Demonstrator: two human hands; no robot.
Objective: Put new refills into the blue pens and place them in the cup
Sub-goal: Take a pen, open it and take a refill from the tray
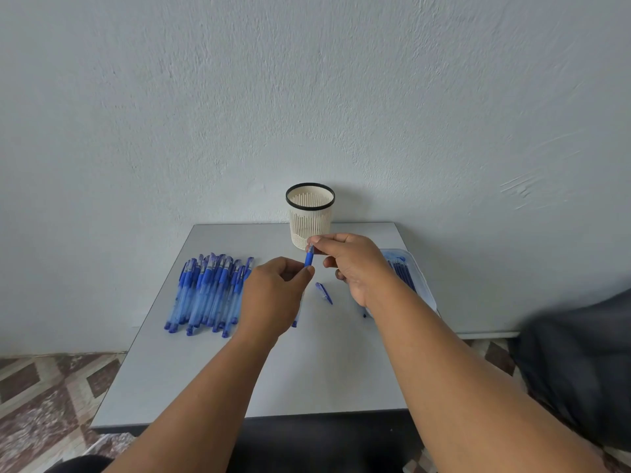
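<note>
Above the middle of the grey table [239, 377] I hold one blue pen [309, 257] between both hands. My left hand [273, 295] grips its barrel from below, and the barrel's lower end pokes out under that hand. My right hand [351, 264] pinches the pen's tip end with thumb and forefinger. A blue pen cap [323, 292] lies on the table beneath the hands. Several blue pens [208, 291] lie in a pile on the left. The cream slotted cup [310, 216] with a black rim stands at the table's far edge, with nothing visible inside.
A clear plastic box [409, 274] with dark blue refills sits on the right, partly hidden behind my right forearm. The wall stands directly behind the table. A dark blurred shape [577, 363] is at the right edge, off the table. Patterned floor shows on the left.
</note>
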